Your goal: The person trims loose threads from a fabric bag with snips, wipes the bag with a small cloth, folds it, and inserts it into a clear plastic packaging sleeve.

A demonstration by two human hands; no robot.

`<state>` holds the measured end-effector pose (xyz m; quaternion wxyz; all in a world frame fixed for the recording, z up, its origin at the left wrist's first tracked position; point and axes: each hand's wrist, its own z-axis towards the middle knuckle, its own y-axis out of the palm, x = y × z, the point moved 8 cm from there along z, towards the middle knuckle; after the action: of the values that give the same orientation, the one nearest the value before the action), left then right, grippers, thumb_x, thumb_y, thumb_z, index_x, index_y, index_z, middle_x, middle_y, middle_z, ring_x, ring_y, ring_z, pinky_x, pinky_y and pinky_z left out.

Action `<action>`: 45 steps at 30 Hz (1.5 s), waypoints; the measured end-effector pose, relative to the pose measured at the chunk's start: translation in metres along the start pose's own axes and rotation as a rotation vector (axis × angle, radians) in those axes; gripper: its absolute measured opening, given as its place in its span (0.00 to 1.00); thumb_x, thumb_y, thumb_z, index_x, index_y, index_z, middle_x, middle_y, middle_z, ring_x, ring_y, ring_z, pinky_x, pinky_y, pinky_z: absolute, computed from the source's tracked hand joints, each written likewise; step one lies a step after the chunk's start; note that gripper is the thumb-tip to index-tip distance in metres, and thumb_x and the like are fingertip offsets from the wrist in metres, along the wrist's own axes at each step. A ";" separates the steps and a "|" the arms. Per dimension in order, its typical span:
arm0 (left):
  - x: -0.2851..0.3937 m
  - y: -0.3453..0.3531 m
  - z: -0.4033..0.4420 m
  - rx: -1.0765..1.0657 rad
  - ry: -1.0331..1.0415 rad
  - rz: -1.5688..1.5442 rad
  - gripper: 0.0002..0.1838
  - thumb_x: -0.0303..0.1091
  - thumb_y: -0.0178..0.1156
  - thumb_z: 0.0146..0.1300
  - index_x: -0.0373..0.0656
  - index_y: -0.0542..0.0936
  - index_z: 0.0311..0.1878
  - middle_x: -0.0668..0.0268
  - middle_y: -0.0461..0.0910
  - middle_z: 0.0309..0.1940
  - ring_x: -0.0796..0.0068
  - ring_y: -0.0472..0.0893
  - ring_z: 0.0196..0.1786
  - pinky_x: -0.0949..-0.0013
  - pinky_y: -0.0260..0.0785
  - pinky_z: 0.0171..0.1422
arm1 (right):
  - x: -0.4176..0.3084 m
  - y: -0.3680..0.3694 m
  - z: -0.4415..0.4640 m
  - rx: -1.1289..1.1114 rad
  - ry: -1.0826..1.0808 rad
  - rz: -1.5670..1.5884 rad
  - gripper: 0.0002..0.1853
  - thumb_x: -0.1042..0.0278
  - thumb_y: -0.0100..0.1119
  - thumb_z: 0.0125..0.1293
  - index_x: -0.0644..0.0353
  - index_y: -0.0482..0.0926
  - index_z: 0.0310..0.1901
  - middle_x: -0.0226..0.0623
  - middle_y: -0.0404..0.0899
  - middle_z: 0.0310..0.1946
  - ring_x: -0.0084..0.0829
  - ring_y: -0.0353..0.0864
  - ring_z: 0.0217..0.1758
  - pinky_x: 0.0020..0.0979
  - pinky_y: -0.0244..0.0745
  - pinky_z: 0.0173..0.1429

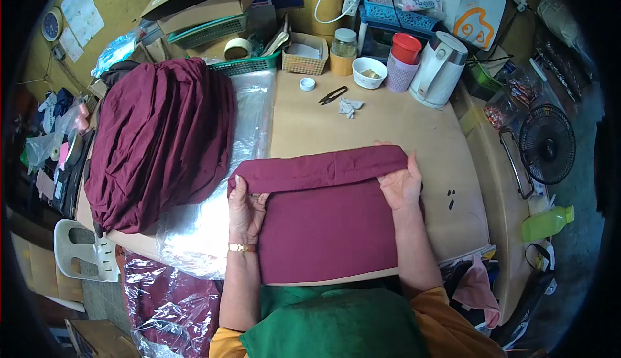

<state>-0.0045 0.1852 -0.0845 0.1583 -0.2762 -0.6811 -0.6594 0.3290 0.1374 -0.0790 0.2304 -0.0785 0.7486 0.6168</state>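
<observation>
A folded maroon garment [330,232] lies flat on the table in front of me, its upper edge turned over into a long band with a seam down the middle. My left hand [247,208] grips the band's left end, thumb on top and fingers curled underneath. At the other end my right hand [402,182] holds the band's right corner, with some fingertips showing beyond its far edge. The cloth's lower edge reaches the table's front edge near my green apron [336,322].
A big maroon fabric heap [158,144] stands at left beside clear plastic sheets [194,238]. Thread snips [333,95], a crumpled scrap [350,108], a white cap [307,84], a bowl [369,81], a jar [343,53] and a kettle [440,70] occupy the far side. A fan [547,143] is at right.
</observation>
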 end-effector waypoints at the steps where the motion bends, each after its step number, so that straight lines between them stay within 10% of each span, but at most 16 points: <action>1: 0.000 0.002 -0.001 0.008 0.019 0.011 0.18 0.46 0.57 0.73 0.40 0.78 0.52 0.61 0.85 0.48 0.67 0.86 0.49 0.66 0.82 0.53 | 0.007 0.014 -0.003 -0.059 0.093 -0.155 0.35 0.44 0.35 0.79 0.77 0.69 0.63 0.60 0.72 0.63 0.48 0.68 0.72 0.48 0.60 0.76; 3: -0.003 0.008 -0.001 -0.011 0.033 0.137 0.22 0.50 0.52 0.75 0.40 0.78 0.54 0.63 0.85 0.49 0.69 0.84 0.52 0.63 0.78 0.59 | 0.041 0.066 -0.035 -0.654 0.430 -0.784 0.27 0.55 0.41 0.79 0.73 0.83 0.42 0.52 0.85 0.37 0.39 0.86 0.39 0.35 0.81 0.47; 6: -0.005 0.015 -0.007 0.009 0.049 0.224 0.23 0.51 0.50 0.76 0.39 0.81 0.50 0.63 0.84 0.49 0.69 0.84 0.53 0.62 0.76 0.61 | 0.088 0.119 -0.074 -0.781 0.653 -1.216 0.14 0.63 0.58 0.72 0.68 0.83 0.37 0.41 0.86 0.35 0.33 0.84 0.34 0.30 0.80 0.39; 11: -0.017 0.002 -0.004 -0.034 0.081 0.315 0.24 0.51 0.49 0.77 0.39 0.83 0.39 0.65 0.84 0.40 0.75 0.83 0.45 0.61 0.77 0.58 | 0.112 0.225 -0.019 -0.718 -0.818 -1.685 0.15 0.58 0.65 0.65 0.65 0.83 0.34 0.45 0.83 0.28 0.42 0.84 0.31 0.41 0.75 0.39; 12: -0.018 -0.001 -0.004 -0.018 0.082 0.363 0.27 0.52 0.49 0.77 0.41 0.80 0.28 0.70 0.80 0.29 0.81 0.81 0.37 0.63 0.77 0.59 | 0.122 0.226 -0.005 -0.729 -0.825 -1.681 0.15 0.58 0.65 0.65 0.65 0.83 0.34 0.45 0.83 0.28 0.42 0.84 0.31 0.41 0.75 0.39; 14: 0.000 0.021 -0.016 0.109 0.138 0.721 0.33 0.55 0.46 0.77 0.48 0.66 0.14 0.78 0.66 0.15 0.86 0.65 0.22 0.70 0.72 0.38 | 0.174 0.205 0.025 -0.895 -0.255 -1.984 0.19 0.53 0.66 0.63 0.65 0.83 0.28 0.48 0.81 0.24 0.48 0.82 0.31 0.46 0.74 0.40; 16: 0.005 0.019 -0.018 0.037 0.222 0.857 0.36 0.57 0.44 0.78 0.48 0.59 0.13 0.79 0.57 0.11 0.84 0.53 0.18 0.67 0.49 0.22 | 0.187 0.204 0.037 -0.833 -0.132 -2.001 0.19 0.53 0.67 0.62 0.64 0.84 0.27 0.49 0.81 0.23 0.49 0.83 0.32 0.46 0.75 0.41; 24: -0.004 0.024 -0.015 0.170 0.122 0.454 0.37 0.57 0.43 0.78 0.38 0.77 0.18 0.63 0.81 0.19 0.79 0.73 0.17 0.73 0.72 0.27 | 0.179 0.191 0.032 -0.730 -0.261 -1.901 0.14 0.57 0.58 0.66 0.60 0.86 0.34 0.53 0.83 0.31 0.52 0.84 0.39 0.48 0.75 0.47; 31: -0.014 0.017 -0.017 -0.007 0.171 0.826 0.40 0.50 0.33 0.80 0.28 0.82 0.26 0.54 0.85 0.25 0.71 0.83 0.25 0.72 0.75 0.31 | 0.184 0.187 0.039 -0.691 -0.105 -2.039 0.16 0.56 0.58 0.67 0.61 0.85 0.32 0.55 0.83 0.32 0.53 0.84 0.41 0.48 0.75 0.48; 34: -0.008 0.018 -0.019 -0.025 0.276 0.949 0.40 0.49 0.33 0.80 0.28 0.82 0.24 0.54 0.85 0.24 0.70 0.83 0.25 0.71 0.76 0.32 | 0.191 0.185 0.042 -0.718 0.039 -2.124 0.19 0.58 0.57 0.70 0.64 0.77 0.26 0.42 0.75 0.19 0.36 0.70 0.23 0.38 0.69 0.35; 37: -0.004 0.021 -0.020 -0.089 0.347 0.793 0.35 0.47 0.34 0.79 0.26 0.81 0.31 0.50 0.85 0.28 0.64 0.84 0.26 0.68 0.78 0.33 | 0.191 0.186 0.046 -0.751 0.164 -2.089 0.25 0.51 0.57 0.72 0.63 0.73 0.22 0.32 0.66 0.16 0.27 0.59 0.22 0.35 0.62 0.30; 40: 0.000 0.003 -0.015 0.092 0.132 0.246 0.29 0.46 0.32 0.78 0.23 0.70 0.53 0.41 0.83 0.35 0.52 0.86 0.34 0.64 0.80 0.40 | 0.177 0.191 0.048 -0.916 0.313 -1.767 0.31 0.40 0.56 0.69 0.66 0.80 0.27 0.42 0.81 0.24 0.31 0.77 0.29 0.36 0.73 0.41; 45: 0.000 -0.016 -0.007 0.154 0.081 -0.067 0.26 0.47 0.41 0.74 0.30 0.74 0.51 0.50 0.83 0.40 0.56 0.85 0.39 0.66 0.82 0.41 | 0.111 0.152 0.070 -0.942 0.401 -2.002 0.32 0.39 0.62 0.66 0.63 0.74 0.20 0.25 0.63 0.15 0.20 0.60 0.20 0.33 0.56 0.25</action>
<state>-0.0148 0.1786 -0.0966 0.1846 -0.2133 -0.7317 -0.6205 0.1869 0.2580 -0.0023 0.4446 -0.8214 0.0642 0.3516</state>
